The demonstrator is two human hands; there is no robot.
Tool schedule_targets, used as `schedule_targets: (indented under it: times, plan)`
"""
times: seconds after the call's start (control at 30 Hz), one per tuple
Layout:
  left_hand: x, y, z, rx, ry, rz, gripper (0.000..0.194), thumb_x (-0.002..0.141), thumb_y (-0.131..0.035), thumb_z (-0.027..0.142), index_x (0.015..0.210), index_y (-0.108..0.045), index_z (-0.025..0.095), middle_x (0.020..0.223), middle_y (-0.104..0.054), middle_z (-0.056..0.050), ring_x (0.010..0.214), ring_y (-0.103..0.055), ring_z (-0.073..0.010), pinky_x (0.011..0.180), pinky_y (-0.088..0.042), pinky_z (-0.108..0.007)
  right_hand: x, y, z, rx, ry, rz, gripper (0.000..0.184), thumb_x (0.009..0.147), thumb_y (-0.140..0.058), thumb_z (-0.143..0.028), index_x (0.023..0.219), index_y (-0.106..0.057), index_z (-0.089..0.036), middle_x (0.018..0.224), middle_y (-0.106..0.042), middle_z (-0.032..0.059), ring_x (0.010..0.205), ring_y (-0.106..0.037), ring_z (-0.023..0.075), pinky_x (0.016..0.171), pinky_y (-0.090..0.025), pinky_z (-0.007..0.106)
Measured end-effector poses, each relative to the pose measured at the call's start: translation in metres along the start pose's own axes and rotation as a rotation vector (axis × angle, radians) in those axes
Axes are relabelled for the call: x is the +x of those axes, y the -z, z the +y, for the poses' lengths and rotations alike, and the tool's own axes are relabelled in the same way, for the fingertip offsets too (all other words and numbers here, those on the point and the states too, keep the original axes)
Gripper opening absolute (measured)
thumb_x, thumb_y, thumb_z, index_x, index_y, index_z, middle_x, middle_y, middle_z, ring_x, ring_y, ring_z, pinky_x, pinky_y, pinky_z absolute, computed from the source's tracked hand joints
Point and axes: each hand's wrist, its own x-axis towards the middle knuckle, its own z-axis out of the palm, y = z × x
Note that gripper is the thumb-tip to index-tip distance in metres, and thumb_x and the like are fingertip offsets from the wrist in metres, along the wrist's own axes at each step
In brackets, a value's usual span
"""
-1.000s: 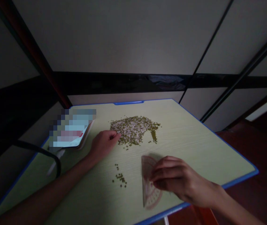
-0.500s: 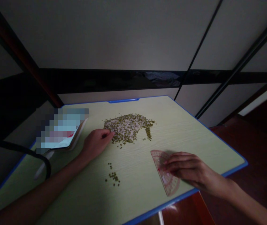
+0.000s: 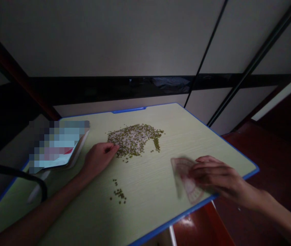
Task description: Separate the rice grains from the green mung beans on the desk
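A pile of small green beans mixed with pale grains [image 3: 133, 139] lies on the pale green table [image 3: 212, 143]. My left hand [image 3: 98, 160] rests curled at the pile's left edge, fingertips pinched together against the grains. My right hand [image 3: 217, 175] lies with fingers stretched flat on a pink see-through protractor [image 3: 186, 181] near the table's front right edge; hand and protractor are blurred by motion. A small cluster of green beans [image 3: 118, 193] sits apart, nearer to me.
A phone [image 3: 58, 145] with a lit, blurred-out screen lies at the table's left. A dark cable [image 3: 19, 174] curves over the left edge, and a white pen-like stick [image 3: 36, 191] lies beside it. The table has a blue rim [image 3: 128, 110]. Dark red floor lies right.
My right hand has slid the protractor to the right, toward the table's front right edge. My left hand stays at the pile. The view has shifted slightly.
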Motion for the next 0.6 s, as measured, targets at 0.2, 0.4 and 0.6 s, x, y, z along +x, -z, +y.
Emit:
schedule_targets:
  times: [0.2, 0.4, 0.6]
  plan:
    - [0.002, 0.0, -0.002, -0.008, 0.009, -0.005, 0.035, 0.071, -0.04, 0.042, 0.045, -0.033, 0.02, 0.042, -0.031, 0.007, 0.045, -0.035, -0.0098, 0.046, -0.02, -0.023, 0.029, 0.018, 0.01, -0.154, -0.093, -0.016, 0.028, 0.086, -0.037, -0.007, 0.105, -0.056, -0.017, 0.091, -0.063, 0.0074, 0.084, -0.053, 0.0165, 0.073, -0.039, 0.033]
    - [-0.001, 0.004, 0.006, -0.041, 0.004, 0.018, 0.036, 0.072, -0.042, 0.038, 0.045, -0.029, 0.019, 0.042, -0.025, 0.008, 0.045, -0.03, -0.0074, 0.047, -0.02, -0.021, 0.033, 0.001, 0.029, -0.4, -0.153, -0.124, 0.032, 0.087, -0.034, -0.01, 0.105, -0.059, -0.018, 0.086, -0.064, 0.0077, 0.08, -0.053, 0.0188, 0.068, -0.04, 0.034]
    - [-0.011, 0.011, 0.02, -0.082, 0.006, 0.141, 0.032, 0.075, -0.039, 0.031, 0.047, -0.028, 0.019, 0.044, -0.024, 0.008, 0.047, -0.028, -0.0063, 0.048, -0.023, -0.019, 0.016, -0.004, 0.005, -0.373, -0.181, -0.172, 0.031, 0.089, -0.033, -0.014, 0.108, -0.058, -0.014, 0.094, -0.064, 0.009, 0.086, -0.057, 0.0184, 0.076, -0.043, 0.033]
